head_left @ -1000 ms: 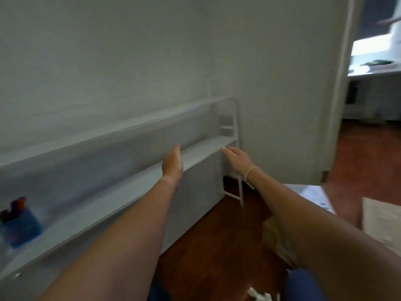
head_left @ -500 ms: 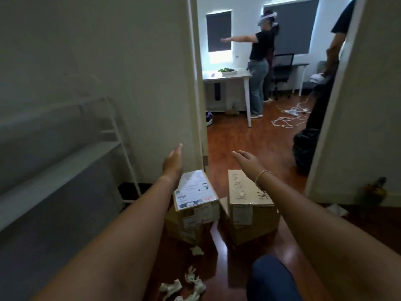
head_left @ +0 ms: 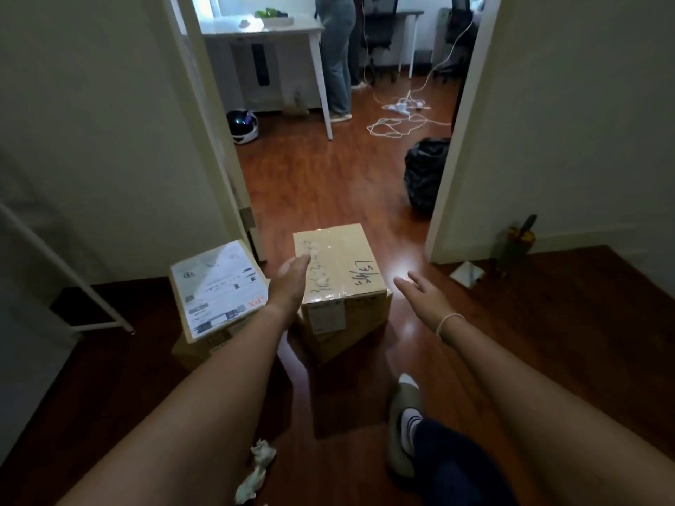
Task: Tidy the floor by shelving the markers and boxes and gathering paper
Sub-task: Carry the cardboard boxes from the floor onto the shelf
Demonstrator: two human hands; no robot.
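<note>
Reaching forward, both arms stretch toward two cardboard boxes on the wooden floor. The left hand (head_left: pixel 290 283), fingers straight and together, empty, hovers over the left edge of the taped box (head_left: pixel 339 275) with handwriting on top. The right hand (head_left: pixel 420 292) is spread and empty, just right of that box. The labelled box (head_left: pixel 217 290) sits just beside it on the left. Crumpled paper (head_left: pixel 255 469) lies near the left forearm.

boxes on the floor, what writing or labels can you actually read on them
"SPX" in red, seen upside down, on the white label sheet atop the left box; its fine print is too small.
Black handwriting on the right box: too scrawled to read.
Side label on the right box: too blurred.
</note>
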